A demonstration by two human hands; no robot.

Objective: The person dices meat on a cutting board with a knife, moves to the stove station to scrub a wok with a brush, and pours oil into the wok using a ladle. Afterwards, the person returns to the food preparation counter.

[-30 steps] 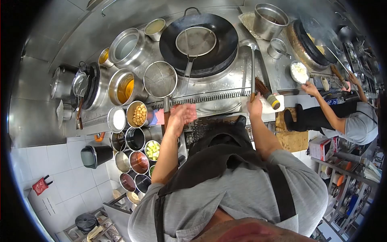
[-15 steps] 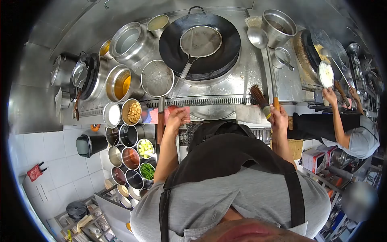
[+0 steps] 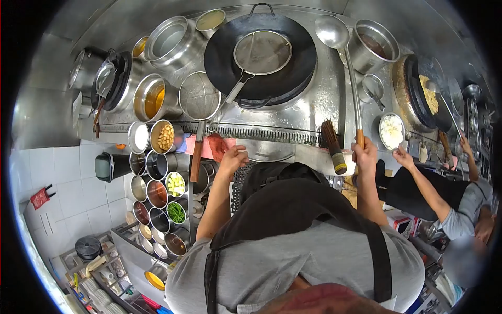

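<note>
My right hand (image 3: 365, 153) is wrapped round the wooden handle end of a long ladle (image 3: 353, 89), whose bowl (image 3: 332, 32) lies up by a steel pot. Just left of that hand a bamboo wok brush (image 3: 331, 140) leans at the stove's front edge, apart from my fingers. My left hand (image 3: 233, 160) hovers beside a pink-red cloth (image 3: 215, 147) with loosely bent fingers and nothing in them. Ahead sits a black wok (image 3: 222, 63) with a round mesh strainer (image 3: 262, 52) resting across it. A second strainer (image 3: 200, 96) with a wooden handle lies left of it.
Left stand a pot of amber liquid (image 3: 152, 102), a tin of fried cubes (image 3: 163, 137), and several tins, one with green vegetables (image 3: 176, 212). A steel pot (image 3: 371, 47) is at right. Farther right, a co-worker's hand (image 3: 403, 157) is at a bowl of white food (image 3: 391, 132).
My left hand has drawn back slightly from the cloth. The brush now stands apart from my right hand, which keeps the ladle. The co-worker's bowl has come lower and nearer.
</note>
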